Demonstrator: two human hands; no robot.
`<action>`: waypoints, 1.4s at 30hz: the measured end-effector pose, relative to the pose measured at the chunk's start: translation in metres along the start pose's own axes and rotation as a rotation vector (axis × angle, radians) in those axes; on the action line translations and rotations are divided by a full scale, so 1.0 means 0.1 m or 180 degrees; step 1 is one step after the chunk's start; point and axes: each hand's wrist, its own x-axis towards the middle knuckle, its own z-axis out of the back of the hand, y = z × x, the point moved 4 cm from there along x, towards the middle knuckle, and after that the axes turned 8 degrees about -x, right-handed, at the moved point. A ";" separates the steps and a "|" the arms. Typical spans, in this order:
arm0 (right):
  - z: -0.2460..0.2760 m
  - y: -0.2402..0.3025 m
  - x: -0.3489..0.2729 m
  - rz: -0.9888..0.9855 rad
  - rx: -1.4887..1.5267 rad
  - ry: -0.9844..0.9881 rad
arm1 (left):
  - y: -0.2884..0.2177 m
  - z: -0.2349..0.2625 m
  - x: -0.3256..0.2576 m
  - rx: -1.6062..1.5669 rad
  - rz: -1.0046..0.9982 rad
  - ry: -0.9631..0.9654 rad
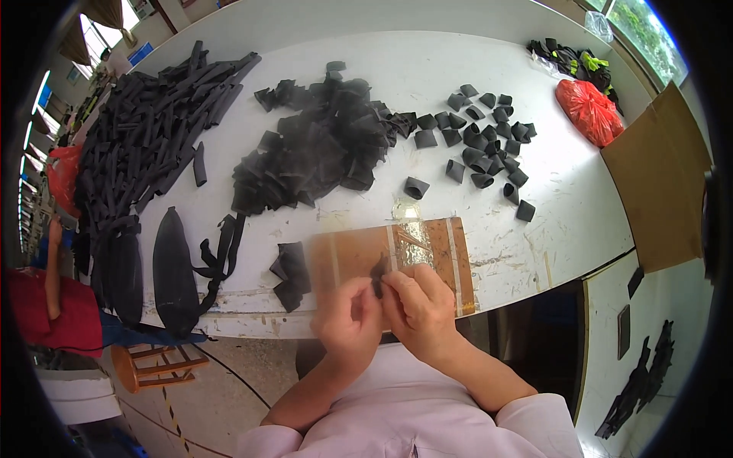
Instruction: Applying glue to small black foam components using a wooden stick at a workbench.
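Observation:
My left hand [347,319] and my right hand [418,305] meet over the near edge of a brown cardboard sheet [355,248]. Between their fingertips they pinch a small dark fabric piece [379,271]. Its lower part is hidden by the fingers, and the left hand is slightly blurred. A few flat black pieces [290,271] lie just left of the cardboard. Beyond it spreads a big heap of black pieces [313,145]. Several small black folded loops [481,145] are scattered to the right of that heap, one loop [416,188] lying closer to the cardboard.
Long black strips [164,122] are piled at the table's left. Near them lie a black elongated pouch-like piece [174,267] and a dark strap [221,256]. A red plastic bag [589,112] and a cardboard box [660,183] stand right. A person's red garment [57,313] shows at far left.

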 end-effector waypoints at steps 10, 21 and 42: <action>0.12 -0.07 0.09 -0.0867 0.1460 0.0081 | -0.01 0.03 0.18 -0.4109 0.2725 0.0350; 0.05 -0.11 -0.02 -0.2916 0.5151 0.1656 | -0.48 0.05 0.26 -0.0033 -0.0877 0.0162; -0.07 -0.31 0.45 -0.1706 0.3817 0.2281 | 0.08 -0.05 0.40 -0.5015 0.3035 0.1138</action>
